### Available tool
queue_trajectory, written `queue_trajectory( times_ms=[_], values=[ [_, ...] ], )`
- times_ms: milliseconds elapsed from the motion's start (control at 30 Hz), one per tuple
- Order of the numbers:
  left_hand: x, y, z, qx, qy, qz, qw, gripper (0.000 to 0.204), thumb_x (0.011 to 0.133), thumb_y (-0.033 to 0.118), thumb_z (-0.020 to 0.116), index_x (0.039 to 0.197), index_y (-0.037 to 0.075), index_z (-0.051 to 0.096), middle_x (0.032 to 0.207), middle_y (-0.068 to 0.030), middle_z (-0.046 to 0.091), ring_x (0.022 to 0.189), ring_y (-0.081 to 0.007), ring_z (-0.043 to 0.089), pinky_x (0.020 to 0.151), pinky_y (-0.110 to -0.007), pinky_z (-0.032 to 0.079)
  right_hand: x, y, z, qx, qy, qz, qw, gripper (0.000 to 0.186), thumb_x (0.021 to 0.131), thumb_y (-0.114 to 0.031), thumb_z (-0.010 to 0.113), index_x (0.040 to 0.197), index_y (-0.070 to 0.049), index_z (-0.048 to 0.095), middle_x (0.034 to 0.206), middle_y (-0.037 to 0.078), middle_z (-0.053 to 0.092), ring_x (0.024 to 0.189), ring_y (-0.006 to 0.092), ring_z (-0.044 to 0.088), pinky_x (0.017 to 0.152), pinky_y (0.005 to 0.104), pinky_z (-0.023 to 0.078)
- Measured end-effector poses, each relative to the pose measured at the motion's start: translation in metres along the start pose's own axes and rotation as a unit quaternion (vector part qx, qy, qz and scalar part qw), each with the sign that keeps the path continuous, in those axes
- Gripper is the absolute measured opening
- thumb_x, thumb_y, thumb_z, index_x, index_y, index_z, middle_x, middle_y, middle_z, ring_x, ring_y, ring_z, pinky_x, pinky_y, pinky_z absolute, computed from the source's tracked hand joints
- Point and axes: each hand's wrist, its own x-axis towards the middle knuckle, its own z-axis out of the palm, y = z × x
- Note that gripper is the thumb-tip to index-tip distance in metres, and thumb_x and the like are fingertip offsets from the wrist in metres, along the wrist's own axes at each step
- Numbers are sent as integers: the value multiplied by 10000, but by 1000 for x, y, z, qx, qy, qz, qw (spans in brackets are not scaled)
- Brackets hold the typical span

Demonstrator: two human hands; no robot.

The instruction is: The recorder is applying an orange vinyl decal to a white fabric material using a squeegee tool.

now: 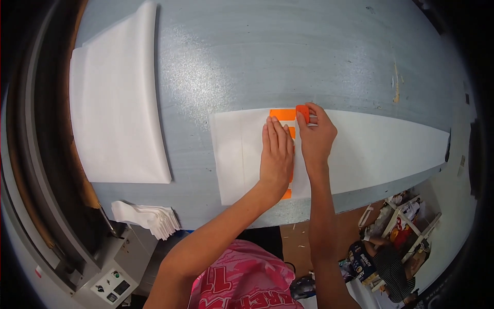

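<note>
A long white sheet (381,144) lies crosswise on the grey table (257,56), with an orange, partly white-banded strip (282,114) running up and down across it. My left hand (275,154) rests flat on this strip, fingers extended side by side and pointing toward its far end. Just to its right, my right hand (316,134) grips a small red-orange block (302,113) between thumb and fingers at the strip's far right edge.
Folded white sheets (116,103) occupy the table's left, with a white cloth stack (144,216) below. A machine with a control panel (110,283) stands lower left. At lower right are a cluttered rack (404,221) and a person (391,273) in dark, striped clothing.
</note>
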Motion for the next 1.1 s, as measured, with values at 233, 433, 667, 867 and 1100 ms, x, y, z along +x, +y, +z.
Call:
queue_trajectory(
  times_ms=[233,433,667,867,1100],
  values=[
    [0,3,9,-16,16,-7,1000,931,891,364,774,1608,-111,416,1663,-424,320,1598,-571,278,1350,-599,163,-5,-1,1,-42,12,-3,999,248,958,-79,816,1194,-10,779,1022,115,812,783,187,759,726,302,617],
    [0,0,5,-29,13,-5,999,930,893,361,775,1609,-109,414,1668,-421,317,1601,-568,276,1348,-598,171,-9,1,-2,-41,5,6,999,245,948,-68,818,1182,0,795,1000,124,820,742,187,758,696,308,611],
    [2,2,2,28,-5,-4,1000,737,1025,319,639,1638,-43,446,1688,-373,350,1602,-556,285,1338,-621,180,-26,5,-11,-83,-24,-7,996,269,940,-63,828,1199,6,803,1022,122,827,739,155,749,677,286,594],
    [2,4,11,23,14,-3,1000,736,1031,321,628,1639,-48,438,1688,-375,343,1600,-557,286,1339,-613,187,-70,10,-26,-58,-23,5,998,242,915,-49,812,1156,-31,797,990,135,792,731,257,746,692,354,608],
    [-2,5,10,-47,43,2,998,710,947,164,681,1558,-125,466,1622,-430,375,1575,-551,338,1329,-586,255,-123,27,-45,-62,-26,5,998,248,920,-10,823,1167,-16,801,967,112,801,678,171,714,608,298,567]
  ],
)
